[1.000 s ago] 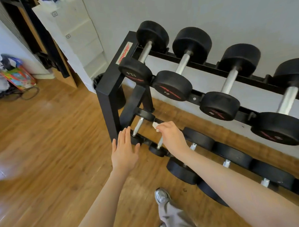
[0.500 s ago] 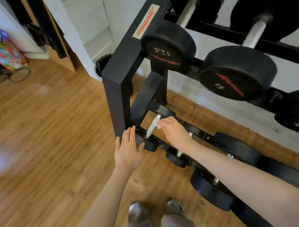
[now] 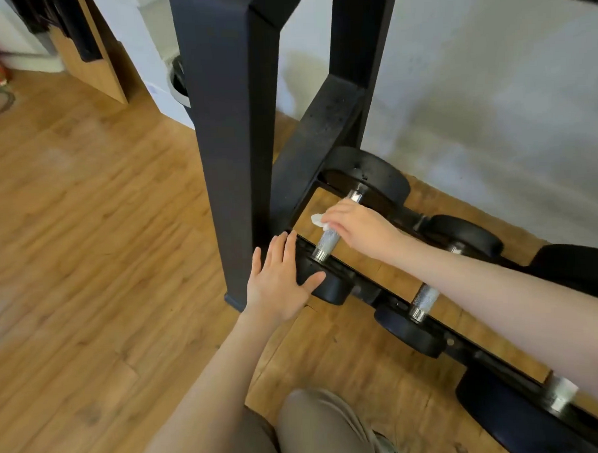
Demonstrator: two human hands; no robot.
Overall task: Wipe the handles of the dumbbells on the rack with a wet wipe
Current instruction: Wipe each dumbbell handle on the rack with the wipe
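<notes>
Both hands have come in much closer to the bottom shelf than they were a moment ago, and the big weights on the top shelf have slid out of sight. Now the right hand (image 3: 356,225) is curled over the shiny silver handle (image 3: 327,242) of the small black dumbbell at the left end (image 3: 327,280) of the bottom row, and it pinches a crumpled white wet wipe (image 3: 318,221) against the upper part of that handle. A bit of the wipe pokes out past the fingers on the left side. The lower part of the handle is bare and bumpy. The left hand (image 3: 281,278) lies flat with its fingers straight, pressing on the near black round end of the same dumbbell, with the thumb spread out to the side; it grips nothing. The tips of its fingers are just beside the tall black metal rack post (image 3: 232,143). Next along the row sits a second small black dumbbell with a silver handle (image 3: 424,301), partly hidden under the right forearm, and it is untouched. A bigger black dumbbell (image 3: 525,418) sits further right at the edge. All of them rest on the low black rail (image 3: 467,349) above the brown wooden floor (image 3: 85,235). A white wall (image 3: 490,81) stands behind the rack. The person's knee in tan trousers (image 3: 320,431) shows at the bottom.
</notes>
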